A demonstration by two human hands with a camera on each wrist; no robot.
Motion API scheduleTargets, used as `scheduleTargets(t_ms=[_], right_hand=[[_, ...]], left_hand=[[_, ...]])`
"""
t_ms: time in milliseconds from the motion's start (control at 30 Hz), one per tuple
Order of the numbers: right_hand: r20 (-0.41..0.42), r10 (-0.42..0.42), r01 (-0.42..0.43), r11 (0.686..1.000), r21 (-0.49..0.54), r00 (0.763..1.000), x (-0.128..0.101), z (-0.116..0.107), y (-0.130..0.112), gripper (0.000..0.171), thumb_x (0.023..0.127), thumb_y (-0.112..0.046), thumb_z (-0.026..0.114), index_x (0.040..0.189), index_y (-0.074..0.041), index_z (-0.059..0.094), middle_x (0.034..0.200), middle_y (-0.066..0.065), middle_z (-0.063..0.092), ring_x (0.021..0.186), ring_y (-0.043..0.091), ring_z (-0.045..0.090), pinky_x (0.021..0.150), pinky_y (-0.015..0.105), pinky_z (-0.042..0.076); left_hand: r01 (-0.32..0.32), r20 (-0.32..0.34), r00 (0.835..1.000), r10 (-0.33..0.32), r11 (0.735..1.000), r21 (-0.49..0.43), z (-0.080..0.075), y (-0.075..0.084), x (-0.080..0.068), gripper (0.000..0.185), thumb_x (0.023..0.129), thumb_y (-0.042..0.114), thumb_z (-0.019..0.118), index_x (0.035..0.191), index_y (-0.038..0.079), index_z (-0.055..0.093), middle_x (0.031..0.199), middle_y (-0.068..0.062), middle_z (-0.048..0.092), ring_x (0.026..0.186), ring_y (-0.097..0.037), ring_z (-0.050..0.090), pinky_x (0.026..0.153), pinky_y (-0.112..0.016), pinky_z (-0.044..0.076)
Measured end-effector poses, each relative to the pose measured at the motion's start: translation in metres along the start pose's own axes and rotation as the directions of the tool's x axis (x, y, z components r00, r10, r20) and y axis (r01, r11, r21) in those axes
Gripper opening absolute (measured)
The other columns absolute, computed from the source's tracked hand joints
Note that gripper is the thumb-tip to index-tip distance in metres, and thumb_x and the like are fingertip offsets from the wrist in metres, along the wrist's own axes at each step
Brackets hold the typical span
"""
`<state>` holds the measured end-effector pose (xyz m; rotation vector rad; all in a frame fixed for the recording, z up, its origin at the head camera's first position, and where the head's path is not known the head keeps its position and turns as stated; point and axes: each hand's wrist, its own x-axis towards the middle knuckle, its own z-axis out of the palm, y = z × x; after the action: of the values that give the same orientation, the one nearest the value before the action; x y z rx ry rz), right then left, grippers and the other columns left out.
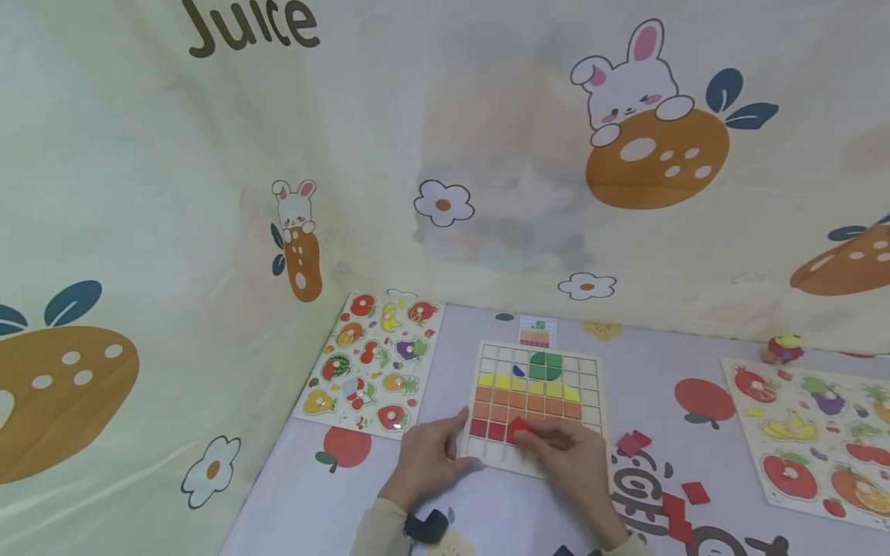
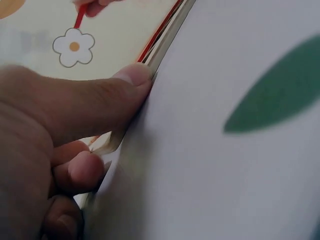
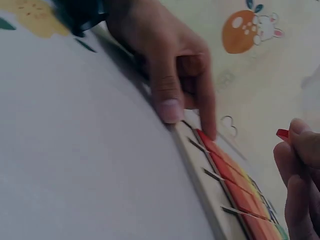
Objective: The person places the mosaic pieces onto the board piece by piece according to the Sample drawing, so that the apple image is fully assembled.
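The right hand is pinching a red tile between thumb and fingertips, fingers curled close around it. The tile is tilting on edge over the bottom red row of the board, not lying flat in a cell. In the right wrist view only a red sliver of the tile is showing at the fingertips, held clear of the board's surface.

The left hand is bracing the board at its near left corner. The thumb is pressing flat against the board's edge, the other fingers curling loosely beside it; they are gripping nothing.

The board is a thin, pale wooden square with a raised grid of cells. Flat square tiles are filling it in bands: red lowest, orange above, then yellow, with green at the top. The bottom row of cells is lying bare.

Loose red tiles are lying on the tablecloth just right of the board, with more nearer the person. A fruit puzzle is lying left of the board, another well to the right. A small card is lying beyond the board.
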<state>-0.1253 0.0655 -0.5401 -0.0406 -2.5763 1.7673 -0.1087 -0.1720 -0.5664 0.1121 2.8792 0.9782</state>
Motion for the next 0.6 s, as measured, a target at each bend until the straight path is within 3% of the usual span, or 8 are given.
scheduleTargets(t_ms=[233,333,467,600], right_hand=[[0.089,-0.151,0.154,0.988,-0.025,0.985,-0.005,0.028,0.003,0.016,0.078,-0.013,0.094,0.090,-0.015,0.084,0.085,0.001,0.081,0.069,0.003,0.074,0.065,0.022,0.058],[0.130,-0.165,0.181,0.975,-0.130,0.978,-0.007,0.038,0.003,0.015,0.078,-0.015,0.094,0.088,-0.018,0.083,0.082,-0.004,0.080,0.065,-0.002,0.067,0.063,0.020,0.055],[0.169,-0.191,0.233,0.931,-0.282,0.967,-0.009,0.047,0.002,0.016,0.078,-0.018,0.095,0.084,-0.019,0.080,0.076,-0.008,0.077,0.062,-0.003,0.058,0.062,0.019,0.050],[0.178,-0.192,0.244,0.904,-0.350,0.965,-0.010,0.050,0.000,0.019,0.076,-0.022,0.096,0.082,-0.019,0.079,0.072,-0.010,0.073,0.063,-0.002,0.056,0.064,0.020,0.050]], left_hand=[[-0.054,0.054,0.997,0.055,0.998,-0.022,-0.006,-0.005,0.001,0.076,0.089,0.024,0.084,0.158,0.023,0.053,0.073,0.016,0.053,0.060,-0.003,0.044,0.059,-0.022,0.036],[-0.078,0.048,0.996,0.079,0.996,-0.031,-0.007,-0.006,0.001,0.075,0.088,0.021,0.083,0.157,0.021,0.054,0.073,0.017,0.054,0.060,-0.002,0.044,0.059,-0.022,0.036],[-0.102,0.031,0.994,0.103,0.994,-0.028,-0.006,-0.008,0.001,0.074,0.086,0.020,0.083,0.156,0.020,0.056,0.073,0.018,0.054,0.058,-0.001,0.042,0.059,-0.020,0.034],[-0.115,0.022,0.993,0.116,0.993,-0.034,-0.005,-0.009,0.001,0.074,0.086,0.020,0.084,0.155,0.019,0.057,0.073,0.018,0.054,0.058,0.000,0.042,0.058,-0.020,0.034]])
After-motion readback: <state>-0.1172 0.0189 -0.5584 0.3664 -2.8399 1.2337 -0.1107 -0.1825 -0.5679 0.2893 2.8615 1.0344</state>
